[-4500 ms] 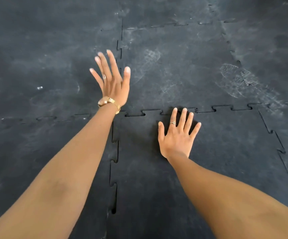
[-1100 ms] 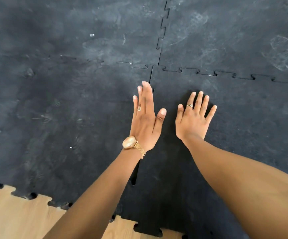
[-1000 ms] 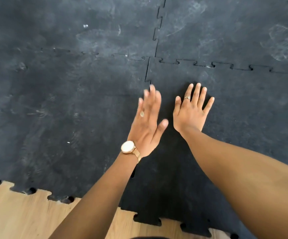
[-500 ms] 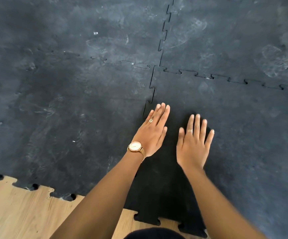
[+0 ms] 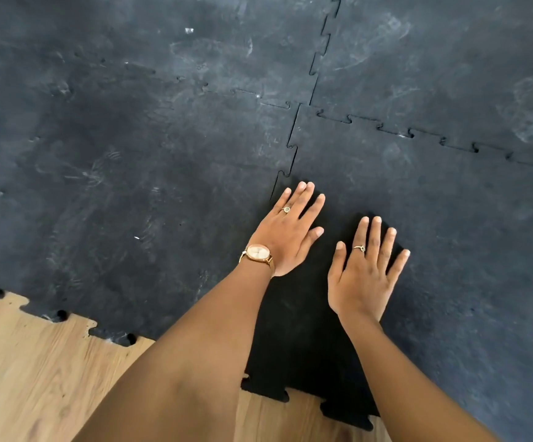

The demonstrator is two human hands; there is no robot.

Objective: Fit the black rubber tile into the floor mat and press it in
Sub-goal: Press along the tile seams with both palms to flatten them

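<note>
The black rubber tile (image 5: pixel 450 237) lies flat at the lower right, its toothed edges meshed with the dusty floor mat (image 5: pixel 137 161) on the left and along the far side. My left hand (image 5: pixel 289 232), with a gold watch and a ring, rests palm down on the seam between tile and mat, fingers spread. My right hand (image 5: pixel 365 272), also ringed, lies flat on the tile just to the right, fingers apart. Neither hand holds anything. My left forearm hides the lower part of the seam.
Bare wooden floor (image 5: pixel 26 371) shows at the lower left, beyond the mat's jagged near edge. More dusty, scuffed tiles (image 5: pixel 434 59) stretch away at the top. The tile's near edge teeth (image 5: pixel 348 409) stick out over the wood.
My left hand came down from a raised, edge-on pose to lie flat on the seam. Both hands slid nearer to me along the seam, and the view shifted slightly.
</note>
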